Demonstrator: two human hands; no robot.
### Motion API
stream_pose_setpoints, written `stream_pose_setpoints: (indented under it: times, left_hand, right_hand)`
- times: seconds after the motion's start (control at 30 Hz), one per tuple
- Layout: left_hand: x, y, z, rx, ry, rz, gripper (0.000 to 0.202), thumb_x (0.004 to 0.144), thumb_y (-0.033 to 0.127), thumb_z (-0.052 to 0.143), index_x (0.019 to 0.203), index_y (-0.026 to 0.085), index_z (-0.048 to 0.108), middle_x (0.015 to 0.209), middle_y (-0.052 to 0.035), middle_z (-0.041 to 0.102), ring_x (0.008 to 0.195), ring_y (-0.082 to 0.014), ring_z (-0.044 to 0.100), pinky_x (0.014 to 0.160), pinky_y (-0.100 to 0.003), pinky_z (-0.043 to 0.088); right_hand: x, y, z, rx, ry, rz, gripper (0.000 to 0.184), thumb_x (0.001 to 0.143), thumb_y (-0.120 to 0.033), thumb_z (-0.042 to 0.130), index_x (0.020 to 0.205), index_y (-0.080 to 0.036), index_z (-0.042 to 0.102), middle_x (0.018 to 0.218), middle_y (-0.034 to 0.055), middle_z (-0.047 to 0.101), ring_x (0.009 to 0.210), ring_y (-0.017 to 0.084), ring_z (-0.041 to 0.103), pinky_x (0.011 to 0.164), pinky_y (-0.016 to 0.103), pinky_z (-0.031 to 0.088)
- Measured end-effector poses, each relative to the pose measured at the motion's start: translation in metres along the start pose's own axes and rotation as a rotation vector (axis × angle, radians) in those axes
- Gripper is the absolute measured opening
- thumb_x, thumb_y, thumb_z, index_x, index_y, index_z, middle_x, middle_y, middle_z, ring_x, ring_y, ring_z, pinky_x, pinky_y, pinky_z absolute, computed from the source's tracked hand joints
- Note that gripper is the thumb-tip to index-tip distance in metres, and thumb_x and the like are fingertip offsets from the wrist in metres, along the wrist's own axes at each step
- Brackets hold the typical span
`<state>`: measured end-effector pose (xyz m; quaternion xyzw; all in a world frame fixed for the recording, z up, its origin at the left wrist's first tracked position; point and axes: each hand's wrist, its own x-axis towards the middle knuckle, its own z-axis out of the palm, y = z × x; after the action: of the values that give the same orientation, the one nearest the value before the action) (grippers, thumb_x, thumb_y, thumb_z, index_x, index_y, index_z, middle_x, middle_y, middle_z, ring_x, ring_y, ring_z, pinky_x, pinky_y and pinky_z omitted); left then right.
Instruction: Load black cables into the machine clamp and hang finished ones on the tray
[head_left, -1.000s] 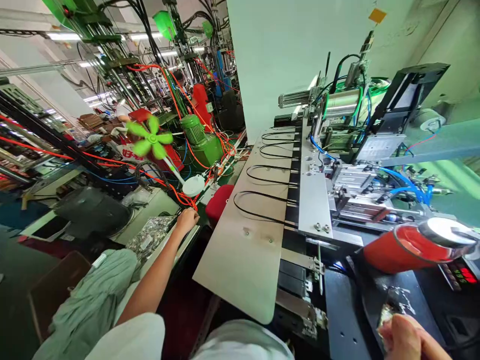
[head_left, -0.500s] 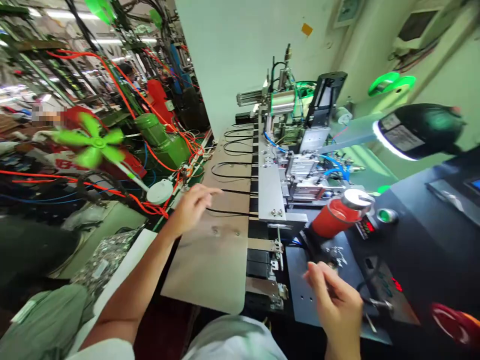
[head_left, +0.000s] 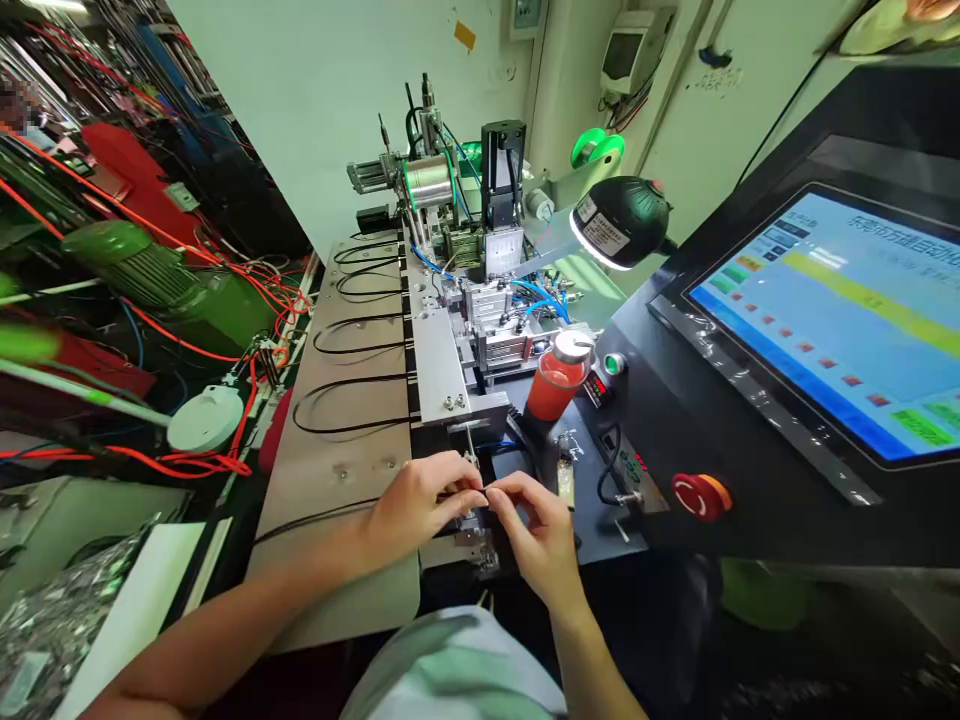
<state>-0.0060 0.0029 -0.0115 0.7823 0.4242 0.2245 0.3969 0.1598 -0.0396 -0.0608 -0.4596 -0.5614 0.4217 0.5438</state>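
My left hand (head_left: 416, 503) and my right hand (head_left: 534, 527) meet over a small metal fixture (head_left: 474, 530) at the front of the machine. Both pinch a thin black cable (head_left: 319, 520), which runs from the left across a beige plate (head_left: 337, 480) to my fingertips. The cable's tip is hidden by my fingers. Several more black cable loops (head_left: 352, 405) lie on the plate, their ends held in a dark slotted strip (head_left: 410, 400). My fingers hide most of the fixture.
An assembly machine (head_left: 480, 300) with pneumatic tubing stands behind the plate. To the right are a red flask (head_left: 559, 377), a black lamp (head_left: 621, 220), a touchscreen (head_left: 825, 320) and a red emergency stop button (head_left: 697, 495). Green-motored machinery (head_left: 127, 265) and red hoses fill the left.
The view has swung right, bringing the touchscreen into sight. Both hands have moved together over the fixture. My left hand now pinches the black cable, and my right hand has closed on it too.
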Motion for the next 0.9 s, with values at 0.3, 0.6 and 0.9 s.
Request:
stream_pose_setpoints:
  times: [0.3,0.6,0.9]
  left_hand:
    - [-0.003,-0.002,-0.004,0.312,-0.090,0.198,0.023,0.095,0.026,0.049,0.088,0.016,0.069,0.077,-0.0016,0.060,0.069,-0.0118,0.057,0.063,-0.021,0.042]
    - [-0.003,0.016,0.007,-0.068,0.137,-0.094,0.023,0.090,0.030,0.055,0.076,0.015,0.064,0.072,-0.0007,0.059,0.061,-0.0100,0.054,0.056,-0.020,0.041]
    - [0.005,-0.005,-0.003,0.260,0.123,-0.179,0.025,0.091,0.024,0.048,0.077,0.017,0.066,0.079,-0.0032,0.067,0.074,-0.0154,0.060,0.069,-0.025,0.042]
  right_hand:
    - [0.013,-0.003,-0.021,-0.099,-0.288,0.057,0.028,0.090,-0.029,0.056,0.065,-0.017,0.055,0.058,-0.0040,0.047,0.054,0.010,0.040,0.050,0.022,0.030]
    - [-0.004,0.010,0.032,-0.219,0.365,-0.309,0.016,0.093,-0.015,0.050,0.077,-0.020,0.052,0.064,-0.0016,0.051,0.055,0.012,0.047,0.052,0.024,0.037]
    - [0.008,0.016,0.005,-0.218,0.254,-0.020,0.027,0.095,-0.032,0.049,0.072,-0.018,0.055,0.061,-0.0019,0.053,0.054,0.012,0.049,0.051,0.023,0.038]
